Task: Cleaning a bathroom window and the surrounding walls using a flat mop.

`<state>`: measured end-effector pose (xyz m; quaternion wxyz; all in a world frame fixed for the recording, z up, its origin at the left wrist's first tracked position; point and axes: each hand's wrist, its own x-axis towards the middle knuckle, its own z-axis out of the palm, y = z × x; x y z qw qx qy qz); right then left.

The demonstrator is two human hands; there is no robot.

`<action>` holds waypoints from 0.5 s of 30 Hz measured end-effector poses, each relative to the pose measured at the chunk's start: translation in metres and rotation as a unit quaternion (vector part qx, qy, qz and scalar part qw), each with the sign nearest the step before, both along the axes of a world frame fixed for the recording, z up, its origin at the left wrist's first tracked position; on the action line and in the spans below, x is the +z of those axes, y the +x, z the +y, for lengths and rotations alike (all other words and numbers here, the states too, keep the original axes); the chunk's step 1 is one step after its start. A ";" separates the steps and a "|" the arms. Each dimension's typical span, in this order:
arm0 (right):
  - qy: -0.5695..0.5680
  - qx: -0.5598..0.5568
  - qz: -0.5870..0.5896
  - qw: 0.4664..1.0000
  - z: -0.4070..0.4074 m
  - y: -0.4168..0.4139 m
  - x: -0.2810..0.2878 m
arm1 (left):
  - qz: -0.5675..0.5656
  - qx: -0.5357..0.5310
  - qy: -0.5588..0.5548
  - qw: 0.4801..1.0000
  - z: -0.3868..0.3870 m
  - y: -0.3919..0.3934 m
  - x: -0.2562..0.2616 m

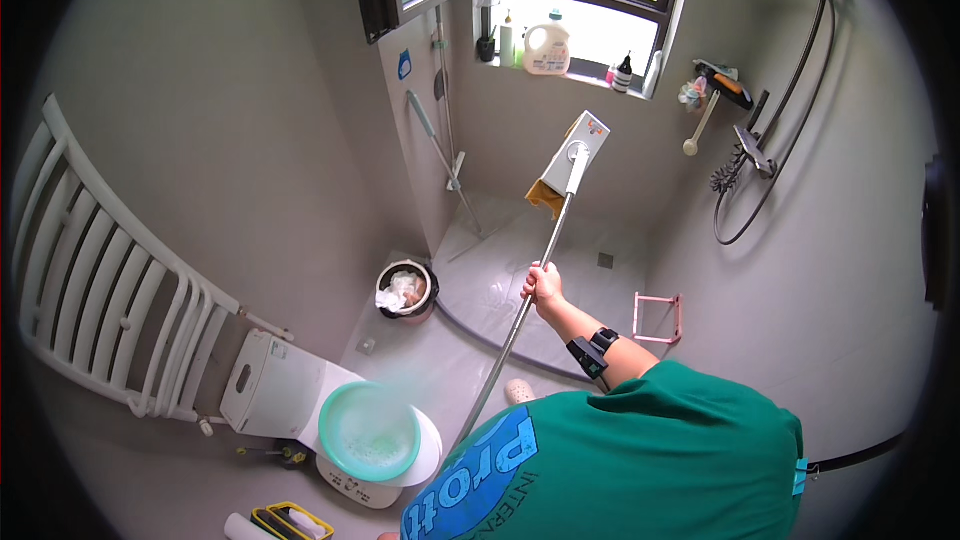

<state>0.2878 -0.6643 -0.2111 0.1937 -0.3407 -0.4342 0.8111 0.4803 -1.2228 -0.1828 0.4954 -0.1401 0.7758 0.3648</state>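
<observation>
My right hand (541, 285) is closed around the metal pole of a flat mop (553, 236). The mop's white rectangular head (576, 154) is raised in front of the wall below the window, with a yellow-brown cloth (546, 197) hanging from its lower end. The pole's lower part runs behind my green shirt. A sliver of skin at the bottom edge appears to be my left hand (388, 536); its grip cannot be seen. At lower left, a turquoise basin (369, 431) with sudsy water rests on the white toilet (429, 450).
A waste bin (409, 315) stands by the curved shower threshold (480, 337). A squeegee (442, 142) leans on the left wall. Bottles line the windowsill (585, 80). A pink frame (658, 317) and shower hose (806, 127) are at right; a white towel radiator (124, 240) is at left.
</observation>
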 end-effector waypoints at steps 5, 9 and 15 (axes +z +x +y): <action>-0.001 0.020 0.044 0.999 0.039 -0.006 0.034 | 0.009 -0.032 0.021 0.999 0.065 -0.039 -0.033; 0.047 0.065 0.111 0.991 0.074 -0.012 0.068 | 0.017 -0.043 0.022 0.999 0.108 -0.060 -0.056; 0.094 0.210 0.060 0.971 0.070 -0.020 0.101 | 0.047 -0.042 0.003 0.998 0.158 -0.089 -0.089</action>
